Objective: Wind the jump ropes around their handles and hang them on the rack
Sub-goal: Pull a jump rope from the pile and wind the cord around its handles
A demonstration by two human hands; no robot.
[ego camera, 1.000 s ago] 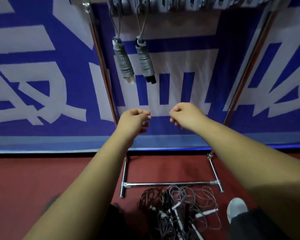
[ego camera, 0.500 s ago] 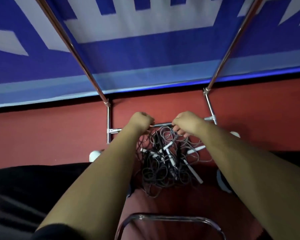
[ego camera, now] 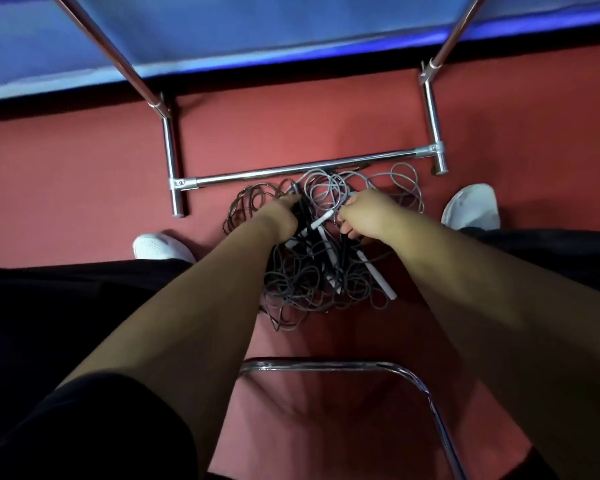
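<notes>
On the red floor point(ego camera: 84, 185), before the chrome base of the rack point(ego camera: 291, 173), whose top is cut off, the jump ropes point(ego camera: 302, 282) lie tangled. Left hand point(ego camera: 280, 216) and right hand point(ego camera: 369, 213) rest in the pile, fingers curled under and hidden; any grip cannot be told

No legible text, label, brand or number in view; blue banner point(ego camera: 291, 29) at the top shows only plain colour bands here, too blurred and cropped to read any character
</notes>
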